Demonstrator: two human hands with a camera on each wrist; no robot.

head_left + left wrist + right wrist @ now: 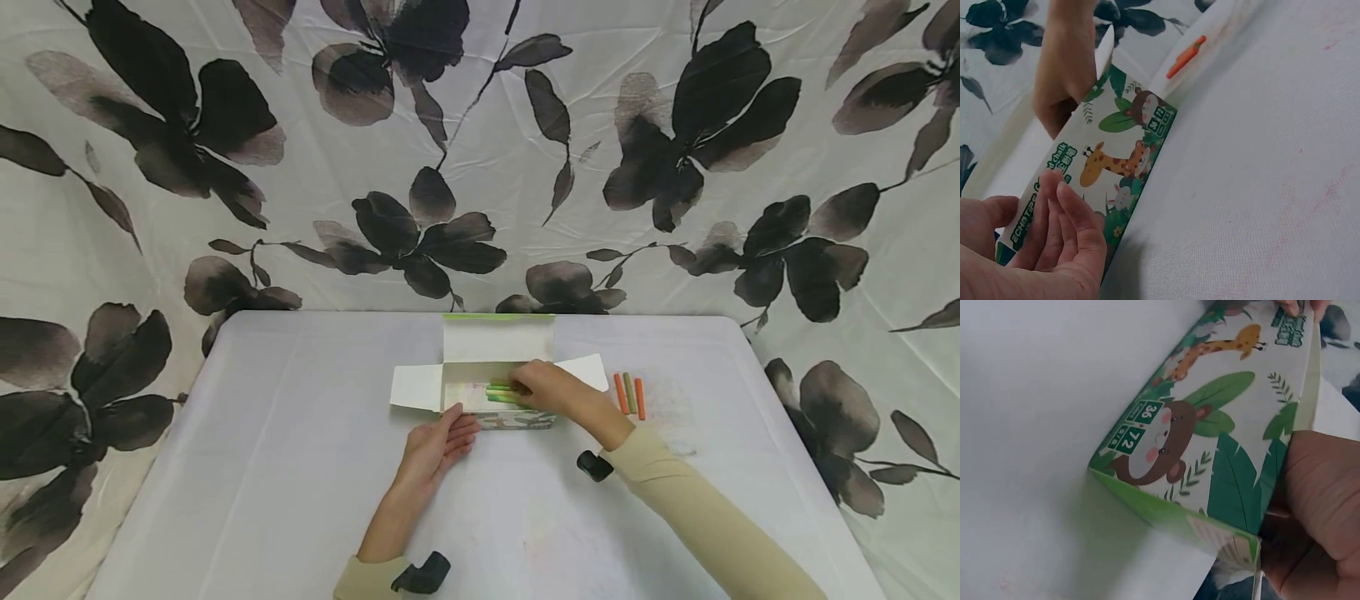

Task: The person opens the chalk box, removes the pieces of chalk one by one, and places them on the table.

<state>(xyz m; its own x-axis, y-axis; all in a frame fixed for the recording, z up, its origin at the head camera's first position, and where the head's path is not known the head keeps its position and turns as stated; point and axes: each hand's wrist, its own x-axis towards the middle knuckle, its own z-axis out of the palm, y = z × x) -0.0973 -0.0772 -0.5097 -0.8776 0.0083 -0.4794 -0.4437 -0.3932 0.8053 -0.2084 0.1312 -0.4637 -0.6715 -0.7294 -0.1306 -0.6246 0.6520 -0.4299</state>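
Note:
An opened cardboard chalk box [517,421], printed with a giraffe and other animals, stands on the table with its flaps spread. My left hand [435,450] holds its front wall near the left corner, thumb at the top edge and fingers against the printed face [1110,169]. Reaching in from the right, my right hand [547,387] has its fingers curled at the right ends of several green chalk sticks [498,392] in the box. In the right wrist view the box wall hides those fingertips. Two orange sticks [620,393] and a green stick [629,392] lie right of the box.
The white table [300,467] has faint coloured smudges. The box's left flap [416,386], back lid [498,340] and right flap [588,369] stick outward. Behind the table hangs a floral cloth [525,167]. Each wrist wears a black device [423,573].

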